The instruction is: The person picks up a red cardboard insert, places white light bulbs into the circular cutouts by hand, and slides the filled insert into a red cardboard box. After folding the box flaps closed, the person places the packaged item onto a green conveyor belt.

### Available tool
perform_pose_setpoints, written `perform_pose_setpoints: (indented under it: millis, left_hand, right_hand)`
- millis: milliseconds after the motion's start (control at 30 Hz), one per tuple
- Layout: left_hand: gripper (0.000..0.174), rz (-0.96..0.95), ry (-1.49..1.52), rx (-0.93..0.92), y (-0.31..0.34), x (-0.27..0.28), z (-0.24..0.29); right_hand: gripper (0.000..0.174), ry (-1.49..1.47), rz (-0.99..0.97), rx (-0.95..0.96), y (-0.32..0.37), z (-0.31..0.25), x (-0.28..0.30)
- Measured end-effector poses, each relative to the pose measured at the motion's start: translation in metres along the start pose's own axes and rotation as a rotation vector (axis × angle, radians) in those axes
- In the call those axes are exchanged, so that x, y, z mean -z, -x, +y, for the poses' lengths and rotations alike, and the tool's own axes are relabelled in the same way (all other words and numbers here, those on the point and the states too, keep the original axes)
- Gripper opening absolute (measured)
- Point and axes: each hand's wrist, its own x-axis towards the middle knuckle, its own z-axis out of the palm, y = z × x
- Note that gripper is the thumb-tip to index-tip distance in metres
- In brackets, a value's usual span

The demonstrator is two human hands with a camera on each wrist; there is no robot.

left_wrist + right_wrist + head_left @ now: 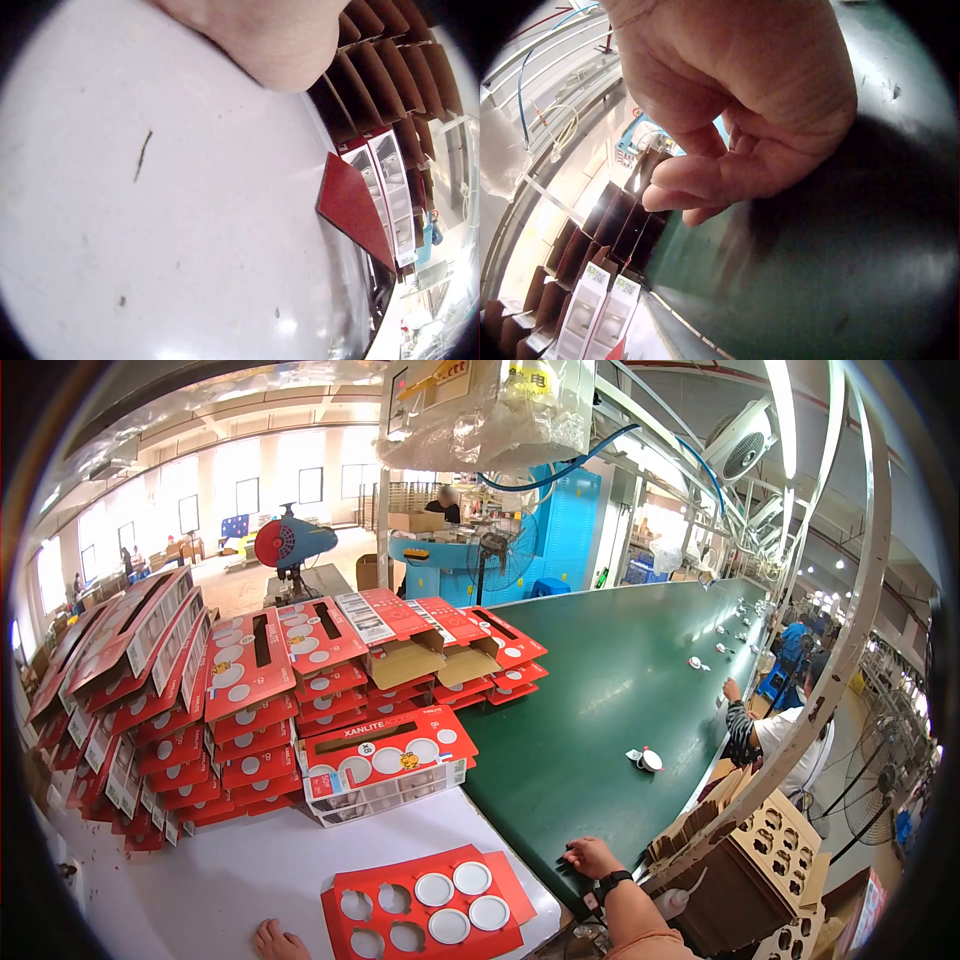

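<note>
My left hand (280,940) rests on the white table (210,885) at the bottom of the head view, just left of a red card insert (400,870). Nothing shows in its fingers; the left wrist view catches only the heel of the hand (277,49). Several white round lamp-like discs (434,889) sit in the insert's right-hand holes, while its left-hand holes are empty. Over the near end of the green conveyor belt (580,740), my right hand (592,857) holds nothing, its fingers loosely bent (697,180). A watch (612,880) is on that wrist.
A filled red-and-white lamp box (390,755) stands behind the insert. Stacked red cartons (245,660) fill the table's back left. White lamps (650,761) lie along the belt. At right are a metal post (790,750), brown card inserts (775,835) and a seated person (790,735).
</note>
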Motion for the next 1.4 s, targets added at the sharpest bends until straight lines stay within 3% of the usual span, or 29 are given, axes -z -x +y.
perform_pose_setpoints:
  millis: [1400]
  left_hand:
    - [0.033,0.029,0.012,0.007,0.001,-0.003,0.0]
  right_hand:
    - [0.017,-0.065,-0.063,-0.057,0.002,0.009,-0.003]
